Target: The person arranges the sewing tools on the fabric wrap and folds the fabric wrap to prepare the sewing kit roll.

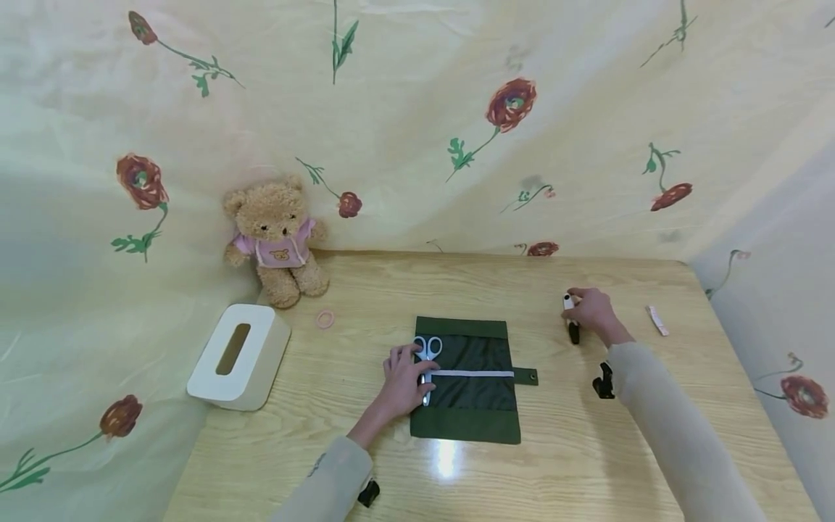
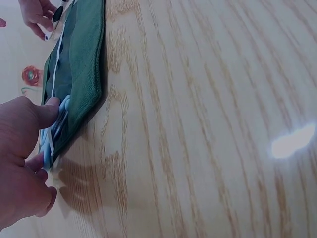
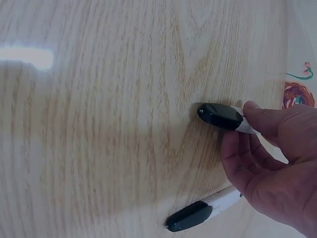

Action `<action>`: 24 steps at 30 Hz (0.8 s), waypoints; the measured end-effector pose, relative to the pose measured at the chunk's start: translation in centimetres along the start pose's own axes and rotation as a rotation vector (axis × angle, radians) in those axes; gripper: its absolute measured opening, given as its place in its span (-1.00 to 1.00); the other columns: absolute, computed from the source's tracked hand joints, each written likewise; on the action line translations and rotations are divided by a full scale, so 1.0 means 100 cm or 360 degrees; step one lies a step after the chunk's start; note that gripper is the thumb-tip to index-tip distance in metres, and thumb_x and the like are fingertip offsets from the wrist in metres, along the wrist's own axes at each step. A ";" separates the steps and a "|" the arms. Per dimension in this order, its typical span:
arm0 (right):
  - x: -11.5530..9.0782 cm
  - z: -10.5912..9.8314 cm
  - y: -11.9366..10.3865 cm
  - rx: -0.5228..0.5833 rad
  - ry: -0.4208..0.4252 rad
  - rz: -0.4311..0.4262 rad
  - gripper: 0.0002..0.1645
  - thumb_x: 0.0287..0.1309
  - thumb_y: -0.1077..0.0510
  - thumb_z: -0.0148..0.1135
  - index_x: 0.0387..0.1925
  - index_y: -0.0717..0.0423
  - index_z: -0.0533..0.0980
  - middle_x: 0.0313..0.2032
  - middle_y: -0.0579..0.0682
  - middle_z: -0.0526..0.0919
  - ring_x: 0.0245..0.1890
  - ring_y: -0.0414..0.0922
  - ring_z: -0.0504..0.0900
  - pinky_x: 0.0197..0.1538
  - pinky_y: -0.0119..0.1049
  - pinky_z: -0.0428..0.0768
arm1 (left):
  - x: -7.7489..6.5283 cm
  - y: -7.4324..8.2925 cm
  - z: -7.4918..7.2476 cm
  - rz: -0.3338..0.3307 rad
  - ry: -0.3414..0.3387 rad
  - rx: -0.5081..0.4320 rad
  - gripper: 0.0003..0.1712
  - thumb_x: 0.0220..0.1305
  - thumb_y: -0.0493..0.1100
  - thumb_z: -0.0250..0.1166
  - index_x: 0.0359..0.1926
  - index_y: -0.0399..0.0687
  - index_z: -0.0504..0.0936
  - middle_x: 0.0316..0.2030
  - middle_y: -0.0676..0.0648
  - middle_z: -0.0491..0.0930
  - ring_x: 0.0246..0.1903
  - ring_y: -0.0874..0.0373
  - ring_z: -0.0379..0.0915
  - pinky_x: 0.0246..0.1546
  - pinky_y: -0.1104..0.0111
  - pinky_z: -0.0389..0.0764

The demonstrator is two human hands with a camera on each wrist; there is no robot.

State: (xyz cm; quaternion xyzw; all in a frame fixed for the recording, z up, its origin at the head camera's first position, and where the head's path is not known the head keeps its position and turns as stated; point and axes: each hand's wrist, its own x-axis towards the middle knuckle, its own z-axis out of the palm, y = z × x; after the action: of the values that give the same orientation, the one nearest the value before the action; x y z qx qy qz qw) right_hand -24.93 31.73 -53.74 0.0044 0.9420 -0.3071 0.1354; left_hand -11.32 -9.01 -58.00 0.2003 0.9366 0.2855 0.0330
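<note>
A pair of light-blue-handled scissors [image 1: 428, 349] lies on the left part of a dark green roll-up pouch [image 1: 467, 426], crossed by the pouch's white band [image 1: 479, 373]. My left hand [image 1: 399, 384] holds the scissors between thumb and fingers near that band. To the right of the pouch, my right hand [image 1: 592, 310] pinches a white, stick-like object with a rounded black end [image 3: 220, 116], whose exact kind I cannot tell. A similar white-and-black object [image 3: 190, 215] lies on the table beside that hand in the right wrist view, partly covered by the fingers.
A white tissue box [image 1: 261, 355] and a seated teddy bear [image 1: 277, 243] in a pink top stand at the left. Near them lies a pink ring [image 1: 325, 319]. Farther right is a small pale strip [image 1: 657, 320]. Flower-print cloth [image 1: 417, 145] hangs behind the wooden table [image 1: 365, 290].
</note>
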 end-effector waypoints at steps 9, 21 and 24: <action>-0.011 0.012 -0.006 0.0438 -0.0038 -0.0021 -0.23 0.27 0.30 0.28 0.38 0.52 0.17 -0.07 0.49 0.57 -0.46 -0.21 0.61 -0.38 -0.32 0.62 | -0.003 0.001 0.002 -0.0032 -0.0026 -0.0043 -0.71 0.26 -0.16 0.42 0.01 0.07 0.70 0.30 -0.26 0.22 0.23 -0.21 0.01 0.09 -0.15 0.16; -0.023 0.042 -0.058 0.0953 -0.0213 -0.0133 -0.24 0.38 0.30 0.17 0.50 0.32 0.10 -0.03 0.33 0.43 -0.28 -0.13 0.58 -0.11 -0.10 0.66 | -0.001 0.001 0.002 -0.0053 -0.0056 -0.0058 -0.73 0.29 -0.18 0.39 0.00 0.12 0.66 0.34 -0.27 0.18 0.26 -0.21 -0.02 0.11 -0.14 0.14; -0.023 0.056 -0.070 0.1017 -0.0224 -0.0145 -0.26 0.38 0.32 0.18 0.49 0.30 0.13 -0.05 0.29 0.45 -0.30 -0.13 0.58 -0.17 -0.18 0.67 | 0.000 0.002 0.002 -0.0050 -0.0052 -0.0062 -0.74 0.29 -0.18 0.39 -0.01 0.13 0.65 0.34 -0.27 0.18 0.26 -0.21 -0.02 0.12 -0.15 0.13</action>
State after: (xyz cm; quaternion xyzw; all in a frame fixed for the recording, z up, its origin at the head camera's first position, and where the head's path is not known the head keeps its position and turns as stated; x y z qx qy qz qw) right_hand -21.97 23.01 -53.46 -0.0169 0.7855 -0.5925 0.1781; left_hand -11.21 -8.78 -58.11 0.1897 0.9332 0.2998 0.0566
